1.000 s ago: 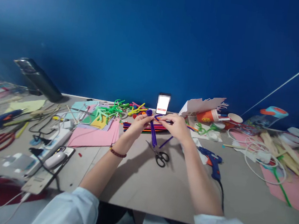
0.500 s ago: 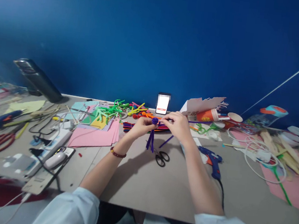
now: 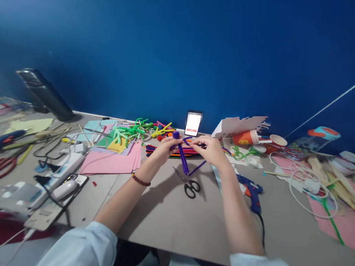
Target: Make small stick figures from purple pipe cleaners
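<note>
Purple pipe cleaners [image 3: 183, 160] are bunched together, with a wound knob at the top and loose ends hanging down to the right. My left hand [image 3: 164, 147] pinches this bunch just under the knob. Between the fingertips of my right hand [image 3: 208, 147] is a single purple pipe cleaner [image 3: 187, 140], which runs across toward the bunch. Behind both hands lies a pile of coloured pipe cleaners [image 3: 153, 150], partly covered by them. Black-handled scissors [image 3: 191, 188] rest on the table below the hanging ends.
A phone [image 3: 192, 123] leans against the blue wall. Pink paper [image 3: 113, 160], bent green pipe cleaners [image 3: 126, 133] and a power strip [image 3: 60, 175] lie to the left. On the right are a blue glue gun [image 3: 253, 190], paper cups [image 3: 247, 137] and a coiled white cable [image 3: 313, 182].
My left hand has tipped the purple bunch, so its knob leans left and its ends swing right. My right hand has drawn slightly away from the knob, holding the single pipe cleaner.
</note>
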Available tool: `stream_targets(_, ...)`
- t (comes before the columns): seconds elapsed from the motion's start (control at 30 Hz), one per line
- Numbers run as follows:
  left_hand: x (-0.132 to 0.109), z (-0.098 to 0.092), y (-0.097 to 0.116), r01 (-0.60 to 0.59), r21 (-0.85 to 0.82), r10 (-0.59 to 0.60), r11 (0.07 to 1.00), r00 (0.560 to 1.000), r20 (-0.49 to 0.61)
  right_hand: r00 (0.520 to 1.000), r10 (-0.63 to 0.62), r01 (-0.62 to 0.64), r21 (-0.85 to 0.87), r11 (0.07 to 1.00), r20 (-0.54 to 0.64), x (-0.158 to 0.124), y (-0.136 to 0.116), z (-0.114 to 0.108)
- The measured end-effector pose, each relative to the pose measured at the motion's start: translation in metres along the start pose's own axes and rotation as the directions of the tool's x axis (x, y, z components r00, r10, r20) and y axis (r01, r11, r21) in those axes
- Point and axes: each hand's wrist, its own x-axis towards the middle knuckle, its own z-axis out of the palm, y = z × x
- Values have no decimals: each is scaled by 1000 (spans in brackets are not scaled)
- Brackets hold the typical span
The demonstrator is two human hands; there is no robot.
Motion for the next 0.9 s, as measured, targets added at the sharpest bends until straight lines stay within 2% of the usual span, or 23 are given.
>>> stream_targets(0.1,-2,1,0,11,22,-13,1000,996,84,1000,12,-12,-35,999,-12,1,4,-1)
stream_targets(0.23,-4,-2,-1,36,160,-67,986,978,195,999,6,-9,-84,996,-34,3,9,-3)
stream_targets(0.3,-4,-4,0,7,219,-57,976,973,224,1000,7,-10,-116,993,-28,3,11,-5)
stream_targets(0.53,-6,-1,8,-154,299,89,942,971,222,999,-17,10,-143,990,-46,1,18,-9)
stream_targets(0.7,-8,4,6,-213,319,168,924,972,163,999,-9,2,-140,990,-47,2,18,-5)
stream_targets(0.8,-10,5,6,-216,301,160,929,967,200,1000,-1,-1,-106,994,-20,2,18,-4)
stream_targets(0.9,-13,6,8,-201,351,103,915,955,277,1000,-1,3,-86,996,18,2,18,-6)
